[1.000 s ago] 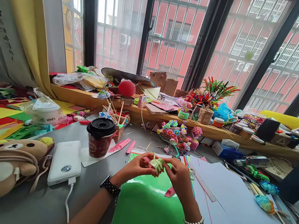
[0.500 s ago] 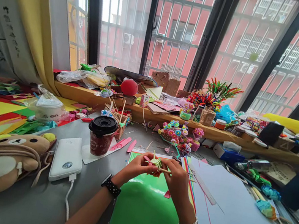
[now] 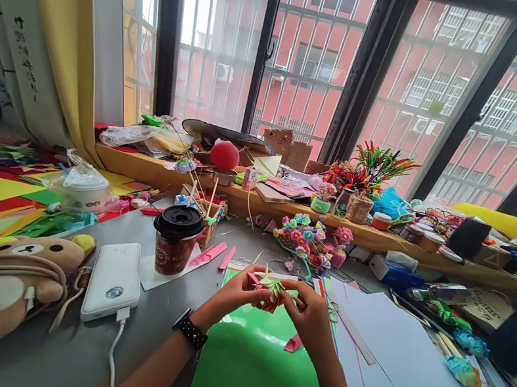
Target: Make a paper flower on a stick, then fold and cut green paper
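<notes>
Between my two hands is a small paper flower [image 3: 272, 287] with pale green pointed leaves and pink-red parts beneath. My left hand [image 3: 237, 293] grips it from the left, thumb and fingers pressed in. From the other side my right hand [image 3: 307, 305] pinches its right edge with thumb and fingertips. Its underside is mostly hidden by my fingers. Below the hands lies a shiny green sheet [image 3: 255, 380], with a folded pink paper piece [image 3: 293, 343] on it. Pink paper strips [image 3: 210, 254] lie beyond, to the left.
A dark red lidded cup [image 3: 174, 242], a white power bank [image 3: 115, 281] and a plush bear [image 3: 7, 283] stand left. Right are white paper [image 3: 436, 378], a ruler [image 3: 354, 334] and scissors [image 3: 333, 312]. Colourful flowers [image 3: 306, 235] sit behind, below the crowded windowsill [image 3: 257, 203].
The view has tilted up slightly. The flower has turned in my fingers, showing more of its green leaves. My right hand has shifted its grip, and the pink piece below is more exposed.
</notes>
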The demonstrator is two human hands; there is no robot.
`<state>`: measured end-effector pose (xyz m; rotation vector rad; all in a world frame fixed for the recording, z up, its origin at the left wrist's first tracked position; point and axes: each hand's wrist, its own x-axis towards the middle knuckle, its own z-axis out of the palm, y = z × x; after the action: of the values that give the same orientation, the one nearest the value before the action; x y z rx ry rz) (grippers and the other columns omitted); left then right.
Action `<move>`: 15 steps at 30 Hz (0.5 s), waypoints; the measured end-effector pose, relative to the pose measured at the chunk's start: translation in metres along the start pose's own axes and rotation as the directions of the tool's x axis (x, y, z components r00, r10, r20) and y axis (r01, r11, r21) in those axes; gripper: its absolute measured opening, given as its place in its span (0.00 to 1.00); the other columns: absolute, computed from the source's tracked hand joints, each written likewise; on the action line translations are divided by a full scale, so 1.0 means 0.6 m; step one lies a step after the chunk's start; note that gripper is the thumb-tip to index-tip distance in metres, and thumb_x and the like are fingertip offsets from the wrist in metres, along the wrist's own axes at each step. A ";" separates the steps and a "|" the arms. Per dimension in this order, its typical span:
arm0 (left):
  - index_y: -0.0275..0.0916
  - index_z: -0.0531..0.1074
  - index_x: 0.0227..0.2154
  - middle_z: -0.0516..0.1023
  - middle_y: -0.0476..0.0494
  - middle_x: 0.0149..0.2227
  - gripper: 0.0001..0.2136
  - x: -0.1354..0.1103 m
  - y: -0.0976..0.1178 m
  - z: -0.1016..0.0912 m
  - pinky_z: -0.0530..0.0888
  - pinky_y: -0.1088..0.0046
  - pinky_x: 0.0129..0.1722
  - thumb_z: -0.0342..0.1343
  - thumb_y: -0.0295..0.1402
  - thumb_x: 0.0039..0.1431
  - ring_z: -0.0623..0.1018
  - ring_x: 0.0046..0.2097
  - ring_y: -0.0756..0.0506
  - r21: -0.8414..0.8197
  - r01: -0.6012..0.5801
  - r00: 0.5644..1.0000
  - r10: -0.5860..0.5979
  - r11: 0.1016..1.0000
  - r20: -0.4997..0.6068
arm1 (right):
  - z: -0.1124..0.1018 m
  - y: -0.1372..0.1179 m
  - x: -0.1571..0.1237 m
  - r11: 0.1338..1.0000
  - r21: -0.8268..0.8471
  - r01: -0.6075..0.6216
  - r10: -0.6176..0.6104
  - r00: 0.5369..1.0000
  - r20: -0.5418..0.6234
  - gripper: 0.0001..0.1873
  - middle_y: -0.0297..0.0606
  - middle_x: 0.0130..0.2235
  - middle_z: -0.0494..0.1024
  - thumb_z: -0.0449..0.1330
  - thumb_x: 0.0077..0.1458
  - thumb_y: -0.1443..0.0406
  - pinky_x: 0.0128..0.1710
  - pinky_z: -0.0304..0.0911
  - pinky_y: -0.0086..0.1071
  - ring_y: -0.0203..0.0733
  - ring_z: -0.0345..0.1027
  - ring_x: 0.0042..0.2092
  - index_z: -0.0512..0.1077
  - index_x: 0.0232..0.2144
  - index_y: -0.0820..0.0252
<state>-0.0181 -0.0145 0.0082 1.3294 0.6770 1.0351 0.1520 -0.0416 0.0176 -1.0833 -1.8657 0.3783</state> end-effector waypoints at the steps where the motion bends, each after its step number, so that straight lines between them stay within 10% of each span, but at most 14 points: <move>1: 0.36 0.60 0.43 0.71 0.46 0.31 0.28 -0.003 0.003 0.002 0.66 0.76 0.28 0.63 0.35 0.38 0.72 0.30 0.50 -0.006 -0.007 1.000 0.007 1.000 0.008 | 0.000 0.002 0.000 1.000 0.006 -0.007 0.007 1.000 -0.004 0.10 0.40 0.35 0.75 0.52 0.49 0.67 0.31 0.64 0.31 0.42 0.69 0.35 0.70 0.34 0.60; 7: 0.51 0.43 0.55 0.64 0.42 0.44 0.46 -0.019 0.016 0.024 0.69 0.66 0.38 0.65 0.27 0.35 0.73 0.37 0.47 -0.020 -0.080 0.994 0.082 0.997 0.069 | -0.001 0.003 0.001 0.999 -0.032 -0.041 0.039 0.997 -0.074 0.09 0.39 0.32 0.75 0.51 0.48 0.68 0.31 0.63 0.33 0.42 0.68 0.34 0.70 0.31 0.60; 15: 0.42 0.48 0.54 0.70 0.45 0.36 0.37 -0.013 0.020 0.008 0.69 0.69 0.36 0.62 0.32 0.41 0.73 0.36 0.46 -0.119 -0.070 0.997 0.073 0.990 0.018 | -0.018 -0.016 0.000 0.995 0.079 -0.053 0.059 0.995 -0.076 0.13 0.35 0.22 0.71 0.52 0.51 0.60 0.19 0.55 0.26 0.35 0.61 0.22 0.72 0.33 0.62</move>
<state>-0.0194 -0.0244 0.0193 1.2674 0.5460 1.0999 0.1556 -0.0490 0.0295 -1.0846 -1.7411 0.4313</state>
